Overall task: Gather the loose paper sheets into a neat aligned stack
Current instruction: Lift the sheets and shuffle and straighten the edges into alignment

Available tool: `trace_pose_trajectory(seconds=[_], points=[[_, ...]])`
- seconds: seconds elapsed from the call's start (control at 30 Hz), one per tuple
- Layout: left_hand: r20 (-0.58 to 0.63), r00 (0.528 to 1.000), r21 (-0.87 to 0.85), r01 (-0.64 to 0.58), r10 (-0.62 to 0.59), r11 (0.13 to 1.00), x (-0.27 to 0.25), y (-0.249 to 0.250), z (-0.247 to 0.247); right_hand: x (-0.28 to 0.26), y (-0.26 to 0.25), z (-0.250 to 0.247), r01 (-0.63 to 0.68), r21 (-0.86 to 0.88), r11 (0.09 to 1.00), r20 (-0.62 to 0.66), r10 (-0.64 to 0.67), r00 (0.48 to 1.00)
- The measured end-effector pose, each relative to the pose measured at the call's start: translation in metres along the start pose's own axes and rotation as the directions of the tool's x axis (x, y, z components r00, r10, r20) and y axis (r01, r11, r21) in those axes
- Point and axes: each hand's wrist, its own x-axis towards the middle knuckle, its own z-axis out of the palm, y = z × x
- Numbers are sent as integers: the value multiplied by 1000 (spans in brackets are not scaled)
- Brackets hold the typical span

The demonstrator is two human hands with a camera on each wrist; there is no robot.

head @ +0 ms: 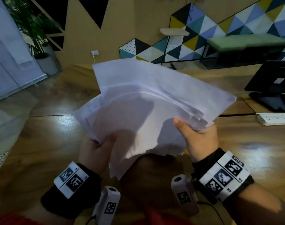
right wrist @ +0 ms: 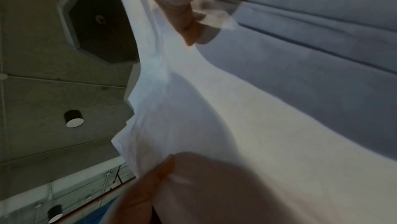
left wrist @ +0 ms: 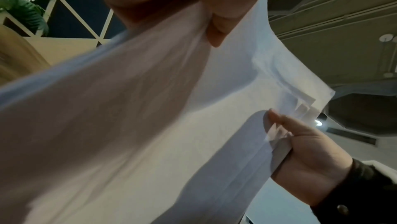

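A loose bundle of white paper sheets (head: 143, 101) hangs in the air above the wooden table (head: 41, 159), its edges fanned out and uneven. My left hand (head: 97, 150) grips the bundle's near left edge, thumb on top. My right hand (head: 198, 137) pinches the right corner, thumb on top and fingers underneath. In the left wrist view the paper sheets (left wrist: 150, 125) fill the frame, with the right hand (left wrist: 305, 151) at their far corner. In the right wrist view the paper sheets (right wrist: 236, 125) bow between my fingers (right wrist: 182, 15) and the left hand (right wrist: 171, 193).
A black laptop on a stand (head: 271, 83) sits at the table's right, with a white power strip (head: 275, 118) in front of it. A green bench (head: 245, 44) and a potted plant (head: 36, 34) stand beyond the table.
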Motion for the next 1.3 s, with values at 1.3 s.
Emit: trace_pose_trajectory(seconds=[1.3], points=[[200,976,-328,149,-86,933,9,-15,7,42,-98,-18,626,-664,409,439,-464,769]])
